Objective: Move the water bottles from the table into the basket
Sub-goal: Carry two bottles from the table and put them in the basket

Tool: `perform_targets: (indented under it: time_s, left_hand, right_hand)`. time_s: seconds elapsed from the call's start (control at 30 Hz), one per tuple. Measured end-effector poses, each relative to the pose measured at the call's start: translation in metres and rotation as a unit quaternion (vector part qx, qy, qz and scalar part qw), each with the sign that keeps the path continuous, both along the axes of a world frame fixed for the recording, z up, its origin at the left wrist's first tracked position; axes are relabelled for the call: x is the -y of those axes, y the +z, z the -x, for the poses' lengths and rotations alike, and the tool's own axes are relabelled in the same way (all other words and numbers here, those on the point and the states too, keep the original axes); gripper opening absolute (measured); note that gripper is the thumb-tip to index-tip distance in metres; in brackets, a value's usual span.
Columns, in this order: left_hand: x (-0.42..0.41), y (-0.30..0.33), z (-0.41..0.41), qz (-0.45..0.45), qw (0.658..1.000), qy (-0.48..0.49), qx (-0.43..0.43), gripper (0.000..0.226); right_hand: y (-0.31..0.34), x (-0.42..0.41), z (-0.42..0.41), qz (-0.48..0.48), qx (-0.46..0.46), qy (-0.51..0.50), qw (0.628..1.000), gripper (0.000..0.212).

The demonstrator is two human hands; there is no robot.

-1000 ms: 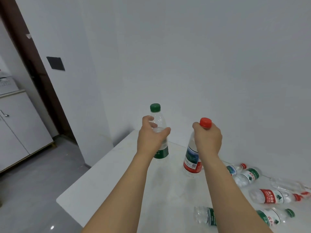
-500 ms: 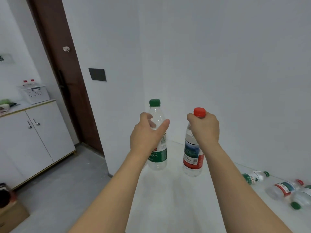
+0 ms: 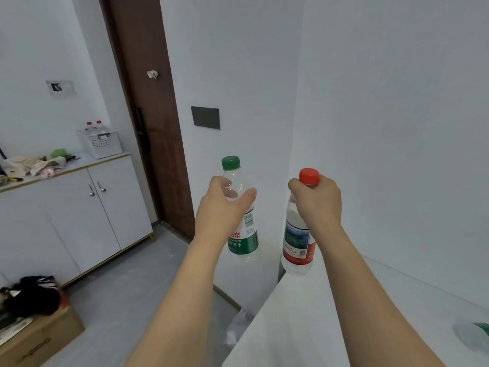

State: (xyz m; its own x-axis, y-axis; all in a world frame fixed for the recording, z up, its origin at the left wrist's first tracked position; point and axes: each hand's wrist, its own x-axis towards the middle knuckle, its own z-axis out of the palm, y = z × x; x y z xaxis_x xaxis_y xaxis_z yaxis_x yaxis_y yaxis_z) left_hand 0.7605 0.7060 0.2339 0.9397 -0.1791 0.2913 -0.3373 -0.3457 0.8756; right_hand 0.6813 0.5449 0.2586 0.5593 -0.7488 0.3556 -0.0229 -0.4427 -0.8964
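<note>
My left hand [image 3: 223,207] grips a green-capped water bottle [image 3: 242,234] by its upper body, upright, in the air left of the table's end. My right hand [image 3: 317,200] grips a red-capped water bottle [image 3: 297,242] around its neck, upright, over the white table's [image 3: 304,327] left end. A white perforated basket [image 3: 100,143] stands on the cabinet at far left, with two red-capped bottles upright in it. One more bottle with a green label [image 3: 473,337] lies blurred at the table's right edge.
A white cabinet [image 3: 66,215] with double doors lines the left wall, with cloths and clutter on top. A brown door [image 3: 148,109] stands beyond it. A cardboard box [image 3: 34,337] with dark items sits on the grey floor at lower left.
The view has swung left, away from the table; both hands have carried their bottles off its left end. The cabinet and basket now sit nearer the middle of the view, and most lying bottles have left it.
</note>
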Motion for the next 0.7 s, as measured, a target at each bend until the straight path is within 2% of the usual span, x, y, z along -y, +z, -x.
perform_targets:
  time_s: [0.5, 0.7]
  left_hand:
    - [-0.072, -0.007, -0.186, 0.002, 0.998, 0.056, -0.023, 0.062]
    - [-0.134, -0.015, -0.275, 0.019, 0.998, 0.054, -0.034, 0.045]
  right_hand:
    - [-0.007, -0.065, -0.212, -0.011, 0.007, 0.058, 0.998, 0.03]
    - [-0.014, -0.13, -0.305, -0.005, 0.003, 0.057, 0.998, 0.032]
